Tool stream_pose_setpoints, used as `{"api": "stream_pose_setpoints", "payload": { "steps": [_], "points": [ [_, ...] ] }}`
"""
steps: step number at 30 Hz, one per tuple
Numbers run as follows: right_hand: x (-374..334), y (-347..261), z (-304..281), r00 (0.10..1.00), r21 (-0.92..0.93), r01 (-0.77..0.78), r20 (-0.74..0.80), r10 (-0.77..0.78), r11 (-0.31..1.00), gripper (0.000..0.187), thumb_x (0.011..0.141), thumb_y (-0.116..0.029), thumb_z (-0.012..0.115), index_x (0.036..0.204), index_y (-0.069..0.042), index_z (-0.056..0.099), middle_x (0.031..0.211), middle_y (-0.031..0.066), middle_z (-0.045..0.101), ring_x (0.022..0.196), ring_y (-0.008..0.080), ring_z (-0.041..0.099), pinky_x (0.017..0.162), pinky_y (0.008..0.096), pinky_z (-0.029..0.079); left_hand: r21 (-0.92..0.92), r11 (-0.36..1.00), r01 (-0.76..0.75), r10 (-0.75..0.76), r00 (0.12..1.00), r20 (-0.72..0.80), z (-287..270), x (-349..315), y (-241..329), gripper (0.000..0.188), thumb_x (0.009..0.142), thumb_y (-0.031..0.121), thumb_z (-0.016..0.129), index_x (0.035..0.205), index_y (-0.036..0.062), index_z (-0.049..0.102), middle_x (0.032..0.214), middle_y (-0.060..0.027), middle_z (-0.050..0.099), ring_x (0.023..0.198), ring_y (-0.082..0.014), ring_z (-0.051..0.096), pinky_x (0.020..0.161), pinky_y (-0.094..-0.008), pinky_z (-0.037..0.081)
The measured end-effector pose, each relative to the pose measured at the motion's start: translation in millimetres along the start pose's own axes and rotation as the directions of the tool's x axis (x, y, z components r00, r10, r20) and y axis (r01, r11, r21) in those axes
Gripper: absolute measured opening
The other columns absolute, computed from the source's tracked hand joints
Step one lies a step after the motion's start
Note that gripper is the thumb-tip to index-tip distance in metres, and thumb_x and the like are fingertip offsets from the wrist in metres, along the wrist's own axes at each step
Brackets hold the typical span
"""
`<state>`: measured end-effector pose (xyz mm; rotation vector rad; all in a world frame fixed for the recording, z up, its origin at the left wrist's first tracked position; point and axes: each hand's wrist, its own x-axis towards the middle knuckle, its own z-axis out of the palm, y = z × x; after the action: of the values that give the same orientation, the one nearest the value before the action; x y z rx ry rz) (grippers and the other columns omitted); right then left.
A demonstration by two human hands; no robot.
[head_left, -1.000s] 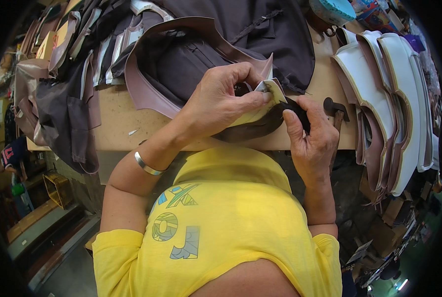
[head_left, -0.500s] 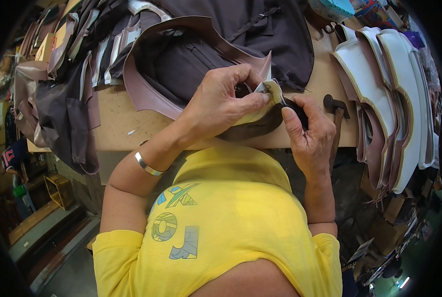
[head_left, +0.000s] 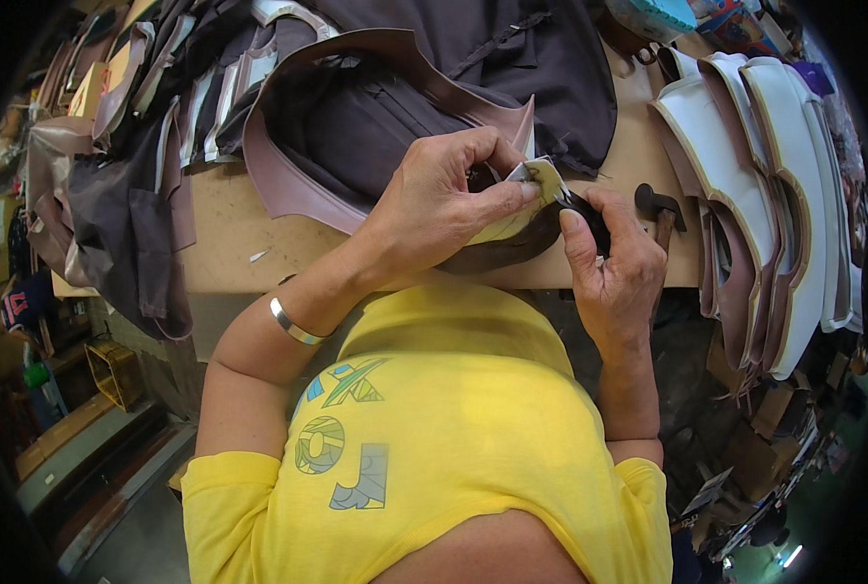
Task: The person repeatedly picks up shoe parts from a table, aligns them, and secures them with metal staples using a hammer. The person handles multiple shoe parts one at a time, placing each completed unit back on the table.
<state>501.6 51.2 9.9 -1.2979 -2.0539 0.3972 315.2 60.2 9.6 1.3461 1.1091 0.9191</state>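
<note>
Brown strip (head_left: 288, 185) edge, pinched with its pale lining (head_left: 512, 222) in our left hand (head_left: 434, 209) — our right hand (head_left: 614, 268) gripped a dark tool (head_left: 590, 219); short, even bites suited best.

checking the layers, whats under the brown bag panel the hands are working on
The brown bag panel lies on the wooden table, with dark fabric inside its curve. The left hand and right hand cover its near edge, so that part stays hidden.
</note>
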Motion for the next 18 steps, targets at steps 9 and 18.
{"api": "stream_pose_setpoints", "payload": {
  "steps": [9, 18],
  "points": [
    [-1.7, -0.4, -0.3, 1.000, 0.024, 0.000, -0.016, 0.001, 1.000, 0.020, 0.079, -0.021, 0.060, 0.087, -0.003, 0.057, 0.073, 0.0113, 0.059, 0.063, 0.0277, 0.060, 0.055, 0.0332, 0.045, -0.061, 0.998, 0.001, 0.001, 1.000, 0.026, 3.2, -2.2, 0.2, 0.014, 0.081, 0.008, 0.061, 0.090, -0.0022, 0.058, 0.082, -0.0010, 0.058, 0.074, -0.0034, 0.050, 0.067, -0.0174, 0.043],
    [1.9, 0.8, 5.2, 1.000, 0.076, -0.011, -0.004, 0.011, 0.997, 0.020, 0.078, -0.022, 0.061, 0.087, -0.004, 0.057, 0.071, 0.0113, 0.059, 0.063, 0.0280, 0.060, 0.054, 0.0333, 0.044, 0.004, 1.000, 0.015, -0.015, 0.999, 0.047, 3.0, -1.5, -3.7, 0.015, 0.081, 0.009, 0.061, 0.090, -0.0024, 0.058, 0.081, -0.0005, 0.058, 0.074, -0.0031, 0.049, 0.066, -0.0174, 0.042]
  ]
}}
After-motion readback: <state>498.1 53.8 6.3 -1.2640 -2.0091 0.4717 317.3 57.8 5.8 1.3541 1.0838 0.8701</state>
